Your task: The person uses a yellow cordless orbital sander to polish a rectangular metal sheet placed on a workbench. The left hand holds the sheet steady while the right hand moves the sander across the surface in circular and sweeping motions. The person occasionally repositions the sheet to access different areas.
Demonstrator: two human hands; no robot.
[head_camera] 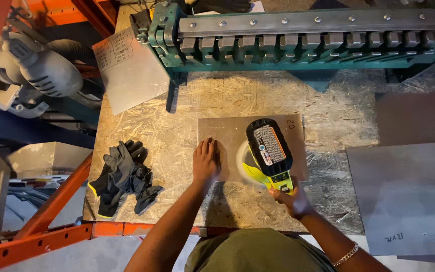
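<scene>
Sanding a small metal sheet on the wooden surface

The left hand [206,162] is lying flat, fingers stretched, on the left part of the metal sheet [227,132], probably for keeping it from sliding, and is gripping nothing. The right hand [292,200] is closed around the rear handle of the sander [268,153], which is standing on the sheet, its round pad looking blurred as if spinning. The sheet is grey, dull and rectangular, with a pen mark at its far right corner, and it is lying near the middle of the chipboard surface [177,116]. Left of the sheet, a pair of dark gloves [123,177] is lying apart. Beyond the sheet the green bending machine [298,40] is standing; right of the sheet a bigger grey plate [409,196] is resting.
</scene>
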